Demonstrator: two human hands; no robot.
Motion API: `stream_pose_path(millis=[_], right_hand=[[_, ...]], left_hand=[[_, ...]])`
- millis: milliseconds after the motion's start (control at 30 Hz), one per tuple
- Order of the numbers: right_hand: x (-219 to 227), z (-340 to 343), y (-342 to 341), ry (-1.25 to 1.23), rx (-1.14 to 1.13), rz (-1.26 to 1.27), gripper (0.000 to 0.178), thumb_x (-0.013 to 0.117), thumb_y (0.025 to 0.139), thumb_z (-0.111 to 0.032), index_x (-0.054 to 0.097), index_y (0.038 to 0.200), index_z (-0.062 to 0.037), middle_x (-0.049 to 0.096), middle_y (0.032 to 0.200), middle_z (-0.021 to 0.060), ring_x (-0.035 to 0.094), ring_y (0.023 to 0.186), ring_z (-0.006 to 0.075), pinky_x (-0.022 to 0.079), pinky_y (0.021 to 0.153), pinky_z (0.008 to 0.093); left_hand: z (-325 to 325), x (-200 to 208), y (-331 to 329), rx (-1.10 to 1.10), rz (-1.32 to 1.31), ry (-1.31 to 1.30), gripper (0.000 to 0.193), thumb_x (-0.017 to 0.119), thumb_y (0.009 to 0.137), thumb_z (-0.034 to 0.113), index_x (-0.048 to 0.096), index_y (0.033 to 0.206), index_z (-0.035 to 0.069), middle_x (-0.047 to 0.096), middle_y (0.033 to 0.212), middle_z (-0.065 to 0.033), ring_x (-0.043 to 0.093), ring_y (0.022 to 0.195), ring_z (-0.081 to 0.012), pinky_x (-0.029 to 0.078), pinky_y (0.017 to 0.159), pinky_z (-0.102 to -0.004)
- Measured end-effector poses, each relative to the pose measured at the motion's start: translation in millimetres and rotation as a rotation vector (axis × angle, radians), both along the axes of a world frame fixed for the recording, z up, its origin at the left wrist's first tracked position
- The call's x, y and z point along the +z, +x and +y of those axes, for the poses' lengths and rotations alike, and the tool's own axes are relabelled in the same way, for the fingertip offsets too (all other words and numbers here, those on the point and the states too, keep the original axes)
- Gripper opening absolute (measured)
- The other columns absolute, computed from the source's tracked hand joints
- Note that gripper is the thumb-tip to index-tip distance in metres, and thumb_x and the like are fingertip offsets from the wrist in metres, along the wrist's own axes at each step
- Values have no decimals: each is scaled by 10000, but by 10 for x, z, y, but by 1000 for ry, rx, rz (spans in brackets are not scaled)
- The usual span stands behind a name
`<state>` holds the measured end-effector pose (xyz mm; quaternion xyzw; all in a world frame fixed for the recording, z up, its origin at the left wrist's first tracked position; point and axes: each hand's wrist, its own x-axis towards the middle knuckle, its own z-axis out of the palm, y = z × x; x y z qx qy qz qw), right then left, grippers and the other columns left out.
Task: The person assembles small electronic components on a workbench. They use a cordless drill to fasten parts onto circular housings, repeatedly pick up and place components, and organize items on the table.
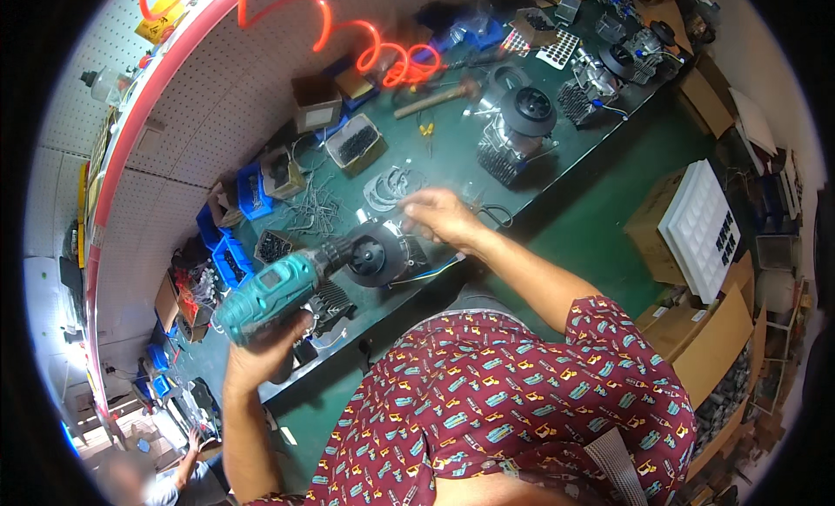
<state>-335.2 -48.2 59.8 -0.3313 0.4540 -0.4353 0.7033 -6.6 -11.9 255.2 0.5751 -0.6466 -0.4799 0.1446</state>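
Note:
My left hand [268, 354] is wrapped around the grip of a teal cordless drill [271, 290]. The drill's black chuck points right, reaching the small engine [376, 255] with a round black fan wheel and dark cooling fins. Over the far right side of that engine is my right hand [437, 215], thumb and fingers pinched together; whatever they may hold is too small to make out. Several thin grey ring-shaped parts [387, 186] lie just beyond the engine. Coloured wires [435, 269] stick out from its near side, and scissors [497, 214] rest by my right wrist.
Farther along the green bench [435, 167] stand another engine [519, 127] and more engines at the far right. A hammer [439, 99], yellow-handled pliers [426, 134], a box of black screws [355, 145] and blue bins [254, 191] line the back. An orange coiled hose [383, 58] hangs above. Another person [165, 480] works at lower left.

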Motion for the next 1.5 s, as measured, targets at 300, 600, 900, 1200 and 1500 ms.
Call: stream_pose_path(millis=[300,600,900,1200,1500], right_hand=[[-647,-236,216,-609,175,443,388,537,807,-15,716,1150,-46,727,1003,199,692,897,284,526,846,352],[-811,-221,322,-628,167,452,432,516,769,-42,727,1144,-80,701,993,238,651,926,382,506,886,437],[-833,-133,360,-377,159,287,433,622,802,-114,680,1227,-57,670,786,96,610,688,162,509,665,323],[-957,-118,471,-359,167,321,400,751,775,-189,714,1139,-25,678,755,84,605,674,138,505,640,311],[-911,-82,507,-309,151,243,386,742,766,-165,723,1124,-21,731,849,136,650,724,149,529,687,311]], left_hand=[[-729,438,-626,-176,-212,85,406,811,810,124,670,1182,46,730,1054,-72,657,927,-159,531,862,-345],[-830,497,-844,-246,-278,97,428,795,813,77,655,1217,58,730,1082,-90,657,951,-168,535,877,-357],[-871,572,-973,-387,-288,91,447,754,771,-30,658,1204,30,704,1081,-74,628,956,-138,518,879,-314],[-828,510,-926,-453,-504,-50,333,799,750,182,702,1035,41,718,939,-170,701,872,-335,552,811,-398],[-782,543,-1009,-375,-476,4,358,780,763,107,694,1100,24,731,965,-153,708,875,-256,550,826,-359]])
